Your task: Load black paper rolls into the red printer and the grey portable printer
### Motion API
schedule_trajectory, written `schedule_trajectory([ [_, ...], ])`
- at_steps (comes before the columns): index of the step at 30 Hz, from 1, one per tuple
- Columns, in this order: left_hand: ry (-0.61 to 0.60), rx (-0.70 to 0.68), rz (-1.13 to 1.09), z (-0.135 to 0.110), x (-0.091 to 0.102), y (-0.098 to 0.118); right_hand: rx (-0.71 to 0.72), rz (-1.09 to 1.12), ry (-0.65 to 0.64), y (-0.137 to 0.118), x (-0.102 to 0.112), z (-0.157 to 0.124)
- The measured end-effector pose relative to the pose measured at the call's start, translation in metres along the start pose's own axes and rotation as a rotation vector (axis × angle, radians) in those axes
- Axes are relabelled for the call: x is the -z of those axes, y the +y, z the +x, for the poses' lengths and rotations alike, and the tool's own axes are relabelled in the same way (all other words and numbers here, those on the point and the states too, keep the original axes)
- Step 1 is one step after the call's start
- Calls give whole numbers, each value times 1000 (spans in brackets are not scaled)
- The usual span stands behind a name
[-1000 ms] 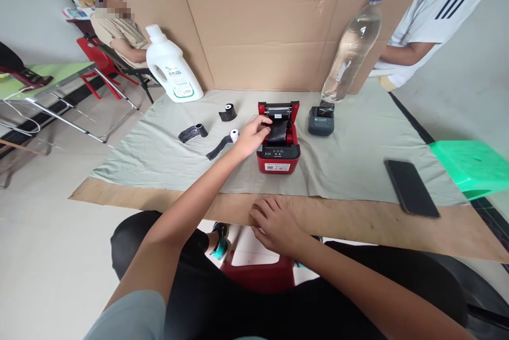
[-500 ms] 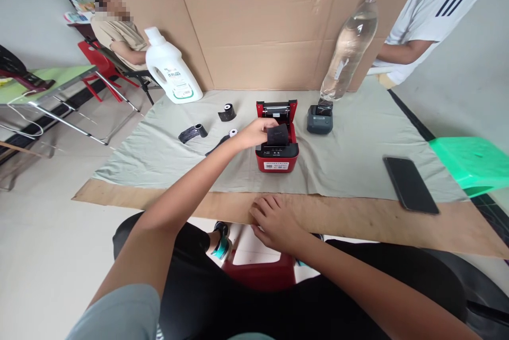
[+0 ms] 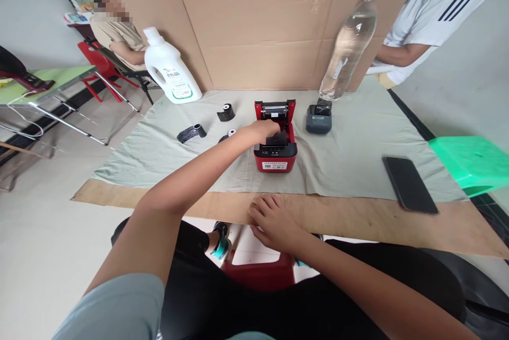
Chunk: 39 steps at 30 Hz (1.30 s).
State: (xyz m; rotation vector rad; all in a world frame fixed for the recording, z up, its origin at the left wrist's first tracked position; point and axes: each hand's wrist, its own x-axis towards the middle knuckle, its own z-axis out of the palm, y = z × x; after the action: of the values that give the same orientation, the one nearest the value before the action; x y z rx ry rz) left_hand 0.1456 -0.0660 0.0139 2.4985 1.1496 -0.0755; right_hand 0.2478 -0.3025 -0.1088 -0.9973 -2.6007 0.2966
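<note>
The fingers of the left hand (image 3: pixel 265 130) have hidden tips; we cannot tell their grip. Left of them we record three black rolls (image 3: pixel 226 113); at their tips, the open red printer (image 3: pixel 275 165), a black sheet (image 3: pixel 277 140) beside them. Nearer the body, the right hand's (image 3: pixel 276 227) fingers lie loosely bent on the table edge (image 3: pixel 222 205); rightward, a grey device (image 3: pixel 318 121).

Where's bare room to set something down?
Bare cloth lies between the red printer and phone, and between the black rolls and the wooden edge at left. Crowded: around the left hand and printer; by the grey device and bottle.
</note>
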Motion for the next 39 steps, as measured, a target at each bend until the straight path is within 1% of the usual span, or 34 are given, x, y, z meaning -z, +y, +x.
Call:
schedule_trajectory([
  [2, 29, -52, -6, -6, 4, -1, 6, 11, 9, 1, 0, 0],
  [3, 44, -88, -49, -9, 6, -2, 9, 16, 14, 1, 0, 0],
  [5, 99, -161, -233, -19, 10, -5, 9, 19, 19, 1, 0, 0],
  [6, 132, -174, -333, -26, 12, -7, 5, 19, 19, 1, 1, 0],
  [8, 230, -152, -484, -44, 17, -12, 0, 18, 15, 1, 2, 0],
  [11, 455, -83, -564, -83, 19, -27, 3, 10, 8, 1, 3, 0],
  [13, 575, -48, -648, -114, 14, -43, 1, -1, 8, 1, 4, 0],
  [16, 776, 32, -881, -154, -5, -76, -7, -19, 9, 0, 5, 1],
  [18, 854, 108, -1028, -171, -19, -99, -11, -33, 4, -1, 6, 1],
  [19, 864, 152, -1096, -176, -25, -109, -12, -39, 1, -1, 6, 1],
  [22, 864, 262, -1219, -182, -31, -133, -13, -60, -3, -2, 7, 2],
  [25, 885, 321, -1287, -179, -26, -148, -14, -75, -4, -2, 6, 2],
  [28, 869, 341, -1359, -180, -20, -159, -3, -88, -2, -1, 3, 1],
  [30, 867, 322, -1337, -184, -19, -165, 5, -97, 8, 0, 2, 0],
  [32, 897, 320, -1279, -187, -19, -169, 7, -103, 13, 0, 1, 0],
  [36, 981, 393, -1197, -188, -18, -174, 6, -106, 7, 0, 2, 1],
  [39, 981, 442, -1163, -185, -19, -179, 4, -109, 1, 0, 3, 1],
])
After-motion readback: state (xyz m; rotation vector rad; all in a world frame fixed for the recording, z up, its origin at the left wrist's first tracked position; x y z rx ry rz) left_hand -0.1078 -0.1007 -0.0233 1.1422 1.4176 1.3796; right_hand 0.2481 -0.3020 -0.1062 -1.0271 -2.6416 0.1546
